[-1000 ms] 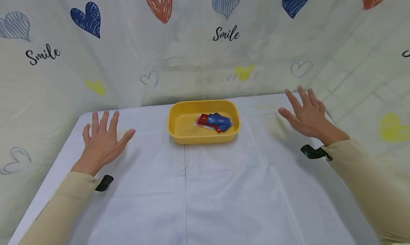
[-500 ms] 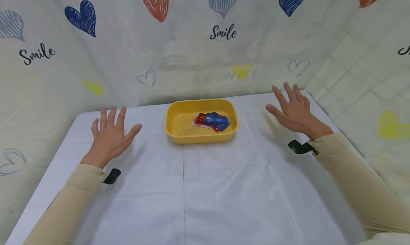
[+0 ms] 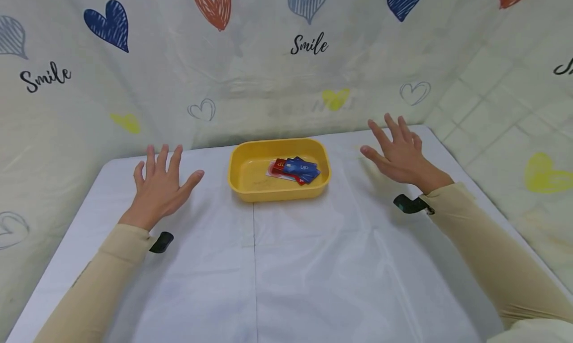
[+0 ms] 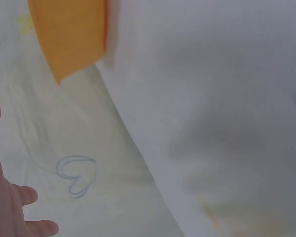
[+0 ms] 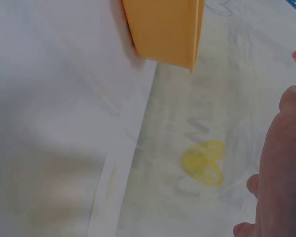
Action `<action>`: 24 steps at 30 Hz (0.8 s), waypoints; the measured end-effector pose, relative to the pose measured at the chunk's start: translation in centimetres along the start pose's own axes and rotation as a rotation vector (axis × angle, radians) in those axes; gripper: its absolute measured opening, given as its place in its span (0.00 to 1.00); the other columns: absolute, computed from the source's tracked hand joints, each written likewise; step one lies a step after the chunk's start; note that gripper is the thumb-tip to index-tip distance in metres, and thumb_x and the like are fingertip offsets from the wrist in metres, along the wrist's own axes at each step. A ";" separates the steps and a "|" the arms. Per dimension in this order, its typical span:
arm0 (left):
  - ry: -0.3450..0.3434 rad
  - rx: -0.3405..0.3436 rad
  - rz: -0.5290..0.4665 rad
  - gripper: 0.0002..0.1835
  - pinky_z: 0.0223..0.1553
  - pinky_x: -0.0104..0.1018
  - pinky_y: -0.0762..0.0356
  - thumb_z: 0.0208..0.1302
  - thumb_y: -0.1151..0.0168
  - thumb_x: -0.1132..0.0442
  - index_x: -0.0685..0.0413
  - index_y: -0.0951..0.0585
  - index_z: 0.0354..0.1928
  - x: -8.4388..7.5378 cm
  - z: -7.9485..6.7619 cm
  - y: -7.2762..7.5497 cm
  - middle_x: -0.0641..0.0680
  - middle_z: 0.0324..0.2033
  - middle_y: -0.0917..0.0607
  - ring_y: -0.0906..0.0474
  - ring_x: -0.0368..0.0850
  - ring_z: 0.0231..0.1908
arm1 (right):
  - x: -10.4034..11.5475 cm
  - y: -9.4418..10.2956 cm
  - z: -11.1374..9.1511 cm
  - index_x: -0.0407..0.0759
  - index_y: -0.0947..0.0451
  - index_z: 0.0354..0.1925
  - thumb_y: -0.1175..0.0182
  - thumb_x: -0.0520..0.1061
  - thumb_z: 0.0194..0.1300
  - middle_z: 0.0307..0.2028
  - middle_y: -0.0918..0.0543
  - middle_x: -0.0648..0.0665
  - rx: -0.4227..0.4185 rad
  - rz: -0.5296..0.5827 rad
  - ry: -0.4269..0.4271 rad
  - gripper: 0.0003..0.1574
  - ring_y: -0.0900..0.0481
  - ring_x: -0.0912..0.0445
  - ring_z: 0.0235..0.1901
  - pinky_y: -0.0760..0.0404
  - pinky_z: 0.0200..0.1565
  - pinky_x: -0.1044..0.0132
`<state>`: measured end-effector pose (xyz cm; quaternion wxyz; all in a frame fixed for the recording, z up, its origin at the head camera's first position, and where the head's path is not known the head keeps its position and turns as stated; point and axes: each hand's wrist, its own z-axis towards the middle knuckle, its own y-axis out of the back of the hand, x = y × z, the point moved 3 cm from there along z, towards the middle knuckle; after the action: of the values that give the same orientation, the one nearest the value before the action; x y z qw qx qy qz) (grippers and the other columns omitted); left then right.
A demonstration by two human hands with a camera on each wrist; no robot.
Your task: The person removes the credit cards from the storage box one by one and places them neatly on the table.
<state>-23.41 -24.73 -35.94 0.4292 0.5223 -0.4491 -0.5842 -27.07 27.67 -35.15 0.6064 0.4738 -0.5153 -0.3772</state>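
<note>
A yellow plastic basin (image 3: pixel 250 183) stands near the back edge of the white-covered table. Inside it, toward the right, lies a small overlapping pile of blue cards (image 3: pixel 301 167) and red cards (image 3: pixel 279 166); the top blue one reads "VIP". My left hand (image 3: pixel 160 191) hovers left of the basin, fingers spread, holding nothing. On the other side, my right hand (image 3: pixel 400 156) is raised with its fingers apart, and it holds nothing either. Neither hand touches the basin. Both wrist views show the basin's outer wall (image 4: pixel 74 34) and part of the hand, with the cards out of sight.
Behind the table hangs a pale curtain (image 3: pixel 259 69) printed with hearts and "Smile". A white cloth (image 3: pixel 313 273) with a fold line down its middle covers the table. Dark devices (image 3: pixel 162 242) are worn at both wrists.
Both hands have moved inward toward the basin, the left one rightward and the right one leftward. The head view has shifted slightly. The basin and cards stay as they were.
</note>
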 end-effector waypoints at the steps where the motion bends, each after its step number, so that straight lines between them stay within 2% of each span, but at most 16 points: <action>1: 0.000 -0.001 0.002 0.56 0.74 0.75 0.75 0.68 0.66 0.20 0.52 0.60 0.84 -0.1 0.1 0.0 0.69 0.82 0.63 0.80 0.70 0.81 | 0.1 -0.1 0.1 0.55 0.66 0.84 0.66 0.81 0.72 0.83 0.75 0.35 0.001 -0.001 0.002 0.57 0.80 0.31 0.81 0.69 0.71 0.22; 14: -0.012 0.029 0.009 0.56 0.75 0.74 0.76 0.67 0.67 0.19 0.50 0.61 0.84 -1.2 1.4 -0.7 0.68 0.82 0.64 0.82 0.68 0.81 | 1.8 -1.4 1.8 0.56 0.66 0.84 0.68 0.84 0.69 0.83 0.76 0.37 0.037 -0.013 -0.001 0.59 0.81 0.33 0.81 0.71 0.73 0.23; 24: -0.005 0.056 0.000 0.56 0.76 0.72 0.77 0.67 0.66 0.20 0.49 0.61 0.84 -2.2 2.8 -1.9 0.66 0.83 0.65 0.83 0.67 0.81 | 2.8 -2.8 3.3 0.58 0.67 0.84 0.68 0.84 0.69 0.83 0.76 0.38 0.076 -0.016 -0.007 0.59 0.81 0.33 0.81 0.71 0.74 0.24</action>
<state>-26.04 -21.92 -37.16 0.4133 0.5328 -0.4665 -0.5725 -29.68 23.62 -37.04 0.5831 0.4992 -0.5275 -0.3639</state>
